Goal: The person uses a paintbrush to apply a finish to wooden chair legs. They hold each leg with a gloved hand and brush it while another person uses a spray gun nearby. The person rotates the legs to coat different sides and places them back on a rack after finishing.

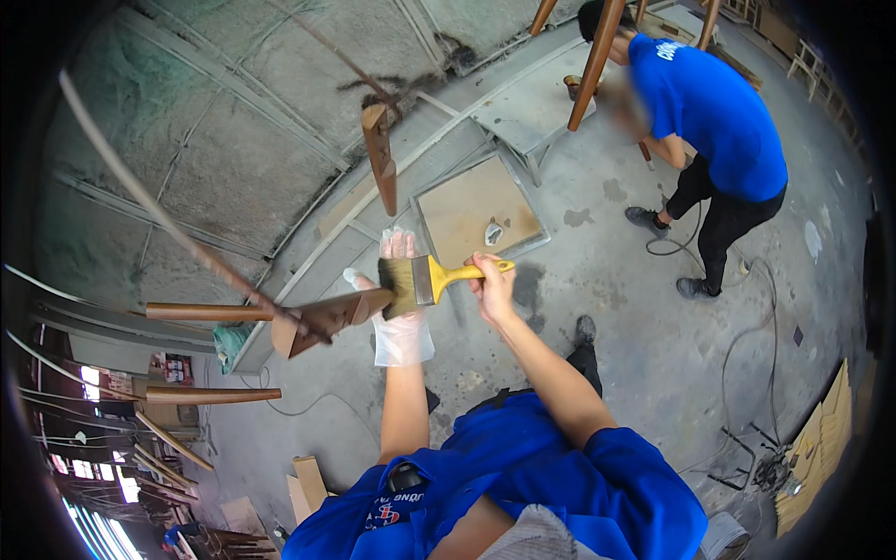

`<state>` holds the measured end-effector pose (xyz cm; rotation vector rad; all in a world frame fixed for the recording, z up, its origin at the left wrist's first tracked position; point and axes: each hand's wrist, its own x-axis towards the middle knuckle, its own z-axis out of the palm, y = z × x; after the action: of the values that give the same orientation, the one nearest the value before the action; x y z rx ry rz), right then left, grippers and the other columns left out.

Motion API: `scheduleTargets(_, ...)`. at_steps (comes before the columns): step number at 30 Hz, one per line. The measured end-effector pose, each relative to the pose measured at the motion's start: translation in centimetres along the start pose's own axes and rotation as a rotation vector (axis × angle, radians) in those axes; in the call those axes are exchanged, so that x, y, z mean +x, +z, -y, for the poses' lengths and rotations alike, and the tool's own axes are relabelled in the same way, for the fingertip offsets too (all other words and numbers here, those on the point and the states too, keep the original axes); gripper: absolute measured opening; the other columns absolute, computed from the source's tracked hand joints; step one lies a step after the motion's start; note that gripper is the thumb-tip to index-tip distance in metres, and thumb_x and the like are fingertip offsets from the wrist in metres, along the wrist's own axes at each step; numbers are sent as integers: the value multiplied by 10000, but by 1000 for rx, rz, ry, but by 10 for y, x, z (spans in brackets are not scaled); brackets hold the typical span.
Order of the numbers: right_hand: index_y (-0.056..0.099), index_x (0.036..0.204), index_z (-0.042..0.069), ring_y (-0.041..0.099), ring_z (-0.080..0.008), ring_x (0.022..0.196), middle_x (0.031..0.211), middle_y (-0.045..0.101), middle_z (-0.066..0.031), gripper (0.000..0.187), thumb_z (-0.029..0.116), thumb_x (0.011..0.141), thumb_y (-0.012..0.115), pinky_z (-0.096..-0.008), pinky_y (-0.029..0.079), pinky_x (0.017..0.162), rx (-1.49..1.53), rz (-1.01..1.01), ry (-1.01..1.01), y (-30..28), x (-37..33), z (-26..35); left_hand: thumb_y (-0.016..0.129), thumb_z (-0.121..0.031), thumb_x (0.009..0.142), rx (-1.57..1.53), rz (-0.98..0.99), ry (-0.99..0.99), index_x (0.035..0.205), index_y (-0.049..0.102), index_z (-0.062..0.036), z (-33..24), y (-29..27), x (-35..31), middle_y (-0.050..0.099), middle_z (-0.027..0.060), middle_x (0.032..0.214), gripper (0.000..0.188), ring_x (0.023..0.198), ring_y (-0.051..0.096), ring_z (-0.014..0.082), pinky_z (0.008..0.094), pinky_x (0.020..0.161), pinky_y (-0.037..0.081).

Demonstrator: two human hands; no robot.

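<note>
Centrally, in the head view, the right hand (pixel 492 289) grasps a flat yellow-handled paintbrush (pixel 435 280). Left of that grip, at the bristles (pixel 399 285), a tapered brown wooden piece (pixel 342 316) runs leftward and slightly down; the clear-plastic-gloved left hand (pixel 403 331), fingers extended, is nearer it. Grey concrete floor (pixel 644 373) spreads right, a blue-shirted co-worker (pixel 723 121) well apart.

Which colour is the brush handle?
Yellow: the brush handle shows best in the head view.

The left hand (pixel 402 329) is outstretched and spread, the right hand (pixel 492 289) curled.
</note>
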<state>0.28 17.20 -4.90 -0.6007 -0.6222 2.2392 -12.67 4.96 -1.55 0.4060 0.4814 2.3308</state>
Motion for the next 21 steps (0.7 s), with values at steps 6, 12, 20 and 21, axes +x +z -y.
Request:
scheduleTargets(6,720,817,-12,644,-154,541,665,680,-109,172,75,962,755,-307,480,512,-1031,207,-1089,-33,14,137,412,-826,973,-193,-261,69,1659,286,-27,6,-37,35,337,165,1718,1060,1589,315,351,502,1274,353)
scheduleTargets(12,746,941,-39,557,-88,506,716,678,-28,258,200,1034,713,-263,414,470,-833,-230,-679,-98,15,242,347,-799,1011,-247,-266,-232,1641,312,-4,111,-60,158,481,218,1618,1014,1514,445,387,525,1262,367)
scheduleTargets(20,739,1135,-51,674,-129,625,769,730,-110,352,289,1058,688,-290,507,548,-1123,4,-426,-113,48,313,444,-803,978,-529,-23,-157,1601,380,8,202,0,262,483,250,1601,1025,1507,453,386,520,1195,470)
scheduleTargets(21,742,1113,-55,684,-143,618,762,732,-116,338,273,1036,713,-313,528,556,-1372,130,-501,-100,51,315,466,-803,970,-530,-43,-168,1595,390,7,205,-1,269,487,250,1598,1026,1499,463,385,521,1186,481)
